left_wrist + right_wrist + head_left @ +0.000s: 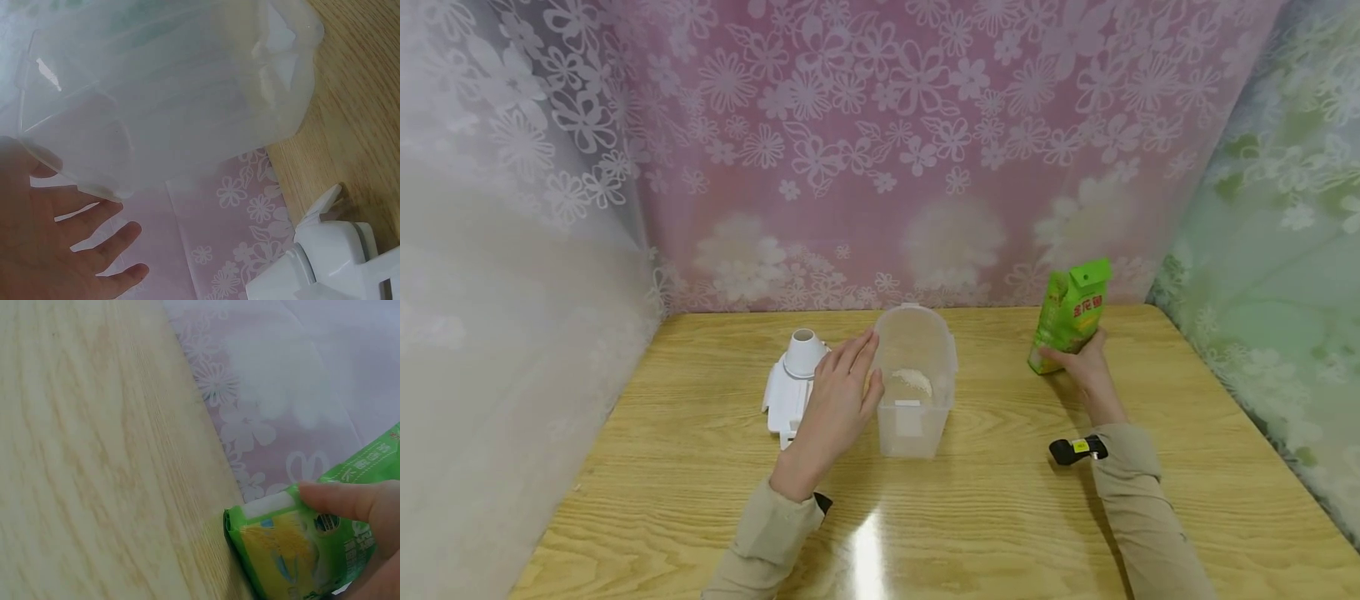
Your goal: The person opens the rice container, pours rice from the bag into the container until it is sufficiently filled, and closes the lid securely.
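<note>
A clear plastic container (pixel 936 346) stands mid-table, with a small heap of pale grain (pixel 913 381) at its bottom. My left hand (pixel 842 392) is at its left side, fingers extended and spread; in the left wrist view the thumb and fingertips lie right at the rim of the container (pixel 175 125). At the right, my right hand (pixel 1088 375) grips the lower part of an upright green printed bag (pixel 1070 312). The right wrist view shows the thumb laid across the bag (pixel 300 550).
Left of the container lies a white plastic lid-like part (pixel 788 400) with a white cone-shaped cup (pixel 803 354) on it, partly behind my left hand. Flowered curtains (pixel 850 167) hang along the back and both sides of the wooden table (pixel 1000 517).
</note>
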Demonstrator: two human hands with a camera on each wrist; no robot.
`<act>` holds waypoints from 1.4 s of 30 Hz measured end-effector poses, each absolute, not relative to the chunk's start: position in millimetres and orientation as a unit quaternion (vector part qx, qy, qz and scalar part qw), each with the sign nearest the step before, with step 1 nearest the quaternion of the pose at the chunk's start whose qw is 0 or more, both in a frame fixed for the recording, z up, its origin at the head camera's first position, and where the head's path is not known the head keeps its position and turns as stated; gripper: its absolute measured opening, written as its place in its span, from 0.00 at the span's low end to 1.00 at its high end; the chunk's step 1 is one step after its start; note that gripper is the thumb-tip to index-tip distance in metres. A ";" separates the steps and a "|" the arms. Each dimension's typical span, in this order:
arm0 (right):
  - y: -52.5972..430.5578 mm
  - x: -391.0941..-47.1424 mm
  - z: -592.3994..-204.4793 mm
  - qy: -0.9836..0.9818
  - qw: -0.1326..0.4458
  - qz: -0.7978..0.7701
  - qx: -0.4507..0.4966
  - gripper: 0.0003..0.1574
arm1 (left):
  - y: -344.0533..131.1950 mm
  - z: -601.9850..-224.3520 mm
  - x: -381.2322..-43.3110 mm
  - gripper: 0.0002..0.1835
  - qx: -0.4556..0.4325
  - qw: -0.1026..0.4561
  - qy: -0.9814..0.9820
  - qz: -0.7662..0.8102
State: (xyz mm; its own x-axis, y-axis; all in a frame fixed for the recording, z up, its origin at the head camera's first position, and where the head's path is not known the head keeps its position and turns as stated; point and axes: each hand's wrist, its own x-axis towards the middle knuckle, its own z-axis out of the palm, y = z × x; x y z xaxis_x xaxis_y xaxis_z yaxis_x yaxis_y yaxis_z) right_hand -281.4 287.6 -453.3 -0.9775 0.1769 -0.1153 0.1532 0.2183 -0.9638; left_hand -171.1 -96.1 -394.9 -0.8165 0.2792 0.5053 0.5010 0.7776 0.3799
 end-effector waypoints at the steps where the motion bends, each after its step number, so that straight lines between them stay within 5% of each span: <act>1: 287.1 -282.3 -453.5 -0.777 0.012 0.620 -0.106 0.63 | -96.3 -394.5 -170.9 0.26 -0.212 0.215 -0.918 -0.257; 22: 260.3 -274.8 -438.3 -0.716 0.080 0.682 -0.125 0.49 | -96.1 -393.5 -169.5 0.26 -0.213 0.208 -0.919 -0.257; 35: 239.0 -256.5 -410.9 -0.671 0.086 0.736 -0.029 0.53 | -96.5 -394.2 -170.4 0.25 -0.212 0.210 -0.918 -0.261; 42: 229.1 -247.6 -398.0 -0.642 0.101 0.758 0.044 0.46 | -96.7 -393.5 -170.4 0.26 -0.213 0.209 -0.919 -0.258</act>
State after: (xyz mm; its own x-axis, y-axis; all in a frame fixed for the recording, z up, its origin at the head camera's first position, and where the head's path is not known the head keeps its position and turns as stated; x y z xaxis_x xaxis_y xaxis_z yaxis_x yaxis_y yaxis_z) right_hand -247.6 229.1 -398.0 -0.9756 0.0968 0.1972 -0.2104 -0.1542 -0.9654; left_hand -170.4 -96.7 -393.5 -0.8221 0.2835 0.4937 0.4992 0.7760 0.3856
